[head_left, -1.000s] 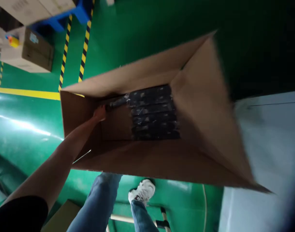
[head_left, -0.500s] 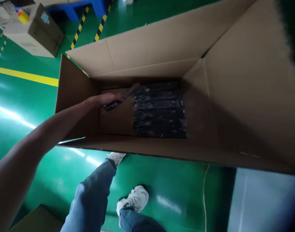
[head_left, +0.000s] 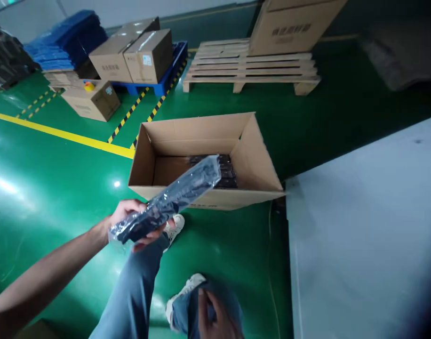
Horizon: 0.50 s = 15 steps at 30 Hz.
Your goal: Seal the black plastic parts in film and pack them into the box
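My left hand [head_left: 132,221] is closed around one end of a long black item wrapped in clear plastic [head_left: 173,197], which slants up and to the right in the air. Beyond it an open cardboard box [head_left: 251,160] stands on the green floor, with several more black wrapped items [head_left: 227,167] lying in its right part. My right hand [head_left: 217,313] rests low by my knee, blurred, its fingers spread with nothing in them.
A grey table top [head_left: 363,226] fills the right side. Farther back are a wooden pallet [head_left: 251,68] bearing a big carton, cartons on a blue pallet [head_left: 134,56], a small carton [head_left: 91,99] and yellow floor lines [head_left: 60,134].
My left hand has lifted one wrapped item out of the box and drawn it back towards me. The view has pulled away from the box and my right hand has come into sight.
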### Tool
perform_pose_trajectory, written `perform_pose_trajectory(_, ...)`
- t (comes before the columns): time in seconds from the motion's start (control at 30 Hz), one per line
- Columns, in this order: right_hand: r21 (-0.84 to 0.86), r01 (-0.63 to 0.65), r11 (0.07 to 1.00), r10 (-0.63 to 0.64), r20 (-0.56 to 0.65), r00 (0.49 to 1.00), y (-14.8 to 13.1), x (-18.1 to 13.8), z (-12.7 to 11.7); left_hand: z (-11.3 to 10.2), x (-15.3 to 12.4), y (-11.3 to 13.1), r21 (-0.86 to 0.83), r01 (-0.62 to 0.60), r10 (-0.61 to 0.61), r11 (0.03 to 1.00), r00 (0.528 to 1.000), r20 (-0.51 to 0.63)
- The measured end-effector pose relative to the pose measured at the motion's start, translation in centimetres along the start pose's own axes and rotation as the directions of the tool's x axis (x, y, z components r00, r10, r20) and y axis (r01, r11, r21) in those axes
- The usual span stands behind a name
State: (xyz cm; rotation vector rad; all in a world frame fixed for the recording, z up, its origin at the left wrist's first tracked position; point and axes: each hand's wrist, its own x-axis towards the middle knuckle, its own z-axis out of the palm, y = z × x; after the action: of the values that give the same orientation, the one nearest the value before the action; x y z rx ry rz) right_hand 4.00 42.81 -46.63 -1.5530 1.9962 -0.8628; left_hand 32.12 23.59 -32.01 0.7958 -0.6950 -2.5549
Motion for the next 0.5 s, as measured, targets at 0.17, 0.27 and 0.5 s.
perform_pose_trajectory(0.17,0.441,-0.088,0.893,0.049,0.098,0.994,-6.7,-0.3,-2.2,6.0,-5.2,-6.6,0.263,-0.048,0.096,0.964,0.98,-0.173)
perform_pose_trajectory(0.27,0.592,-0.052,0.804,0.01,0.074,0.997,-11.7,-1.6,-4.1,9.0,-7.9,-10.1,0.523,-0.056,0.215,0.85,0.944,-0.249)
perform_pose_trajectory(0.5,0.731,-0.242,0.639,0.118,0.218,0.969,-15.4,-4.1,-6.6,13.3,-9.3,-18.6,0.902,0.355,0.554,0.246,0.712,-0.431)
